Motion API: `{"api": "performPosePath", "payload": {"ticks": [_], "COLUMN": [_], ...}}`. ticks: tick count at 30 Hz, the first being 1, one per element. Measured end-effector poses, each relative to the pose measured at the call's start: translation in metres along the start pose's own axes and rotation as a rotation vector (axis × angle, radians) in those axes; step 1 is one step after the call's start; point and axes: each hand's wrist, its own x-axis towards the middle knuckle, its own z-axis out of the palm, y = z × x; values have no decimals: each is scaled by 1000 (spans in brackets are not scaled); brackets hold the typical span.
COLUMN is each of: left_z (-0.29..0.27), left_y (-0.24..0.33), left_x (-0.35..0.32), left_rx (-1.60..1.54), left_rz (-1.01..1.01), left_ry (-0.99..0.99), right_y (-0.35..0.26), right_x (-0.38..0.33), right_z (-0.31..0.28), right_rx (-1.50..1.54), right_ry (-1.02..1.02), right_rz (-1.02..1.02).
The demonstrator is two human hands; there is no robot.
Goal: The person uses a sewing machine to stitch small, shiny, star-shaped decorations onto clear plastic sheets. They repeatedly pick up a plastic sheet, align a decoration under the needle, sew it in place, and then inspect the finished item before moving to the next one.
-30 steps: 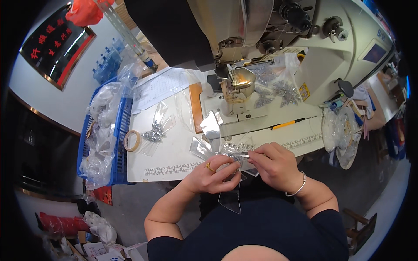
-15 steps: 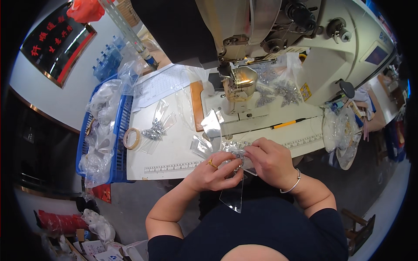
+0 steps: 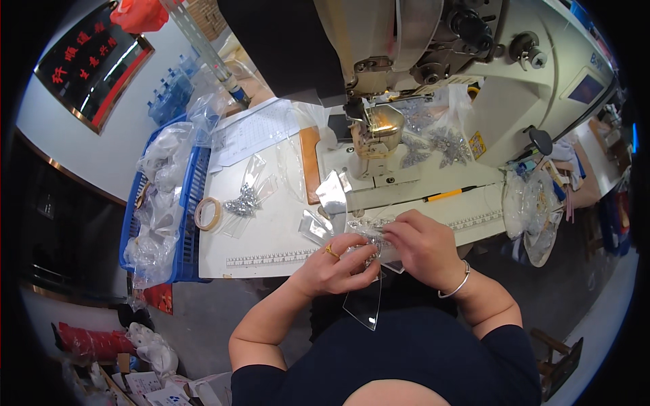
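Note:
Both my hands meet at the table's front edge over a jewelled piece (image 3: 370, 230) of clear film with glittering stones. My left hand (image 3: 338, 265), with a gold ring, is closed on this piece. Bent and pressed together, the fingers of my right hand (image 3: 425, 245) pinch its right side; the fingertips hide the exact grip. A pointed strip of clear film (image 3: 364, 306) hangs below my left fingers. Shiny clear flaps (image 3: 332, 196) stick up beyond the hands. Farther left on the table lies another jewelled piece (image 3: 242, 203) with clear strips.
A sewing machine (image 3: 379, 139) stands just beyond my hands. A yellow-and-black pen (image 3: 449, 194) lies to the right, near more jewelled pieces (image 3: 448, 146). At the left are a tape roll (image 3: 207, 214) and a blue basket (image 3: 181, 250) of plastic bags. Paper sheets (image 3: 252, 132) lie behind.
My right hand has shifted very slightly against the jewelled piece, its fingers curling a little more. My left hand keeps its hold. The whole view has moved slightly.

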Motion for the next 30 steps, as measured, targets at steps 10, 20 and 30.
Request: {"api": "performPosePath", "payload": {"ticks": [10, 20, 30], "left_z": [5, 9, 12], "left_y": [1, 25, 21], "left_x": [-1, 0, 6], "left_rx": [-1647, -1879, -1230], "left_rz": [-1313, -1219, -1251], "left_ry": [431, 398, 602], "right_y": [6, 13, -6], "right_x": [4, 4, 5], "right_z": [3, 33, 17], "right_rx": [424, 654, 654], "right_ry": [148, 282, 117], "right_rz": [63, 142, 12]}}
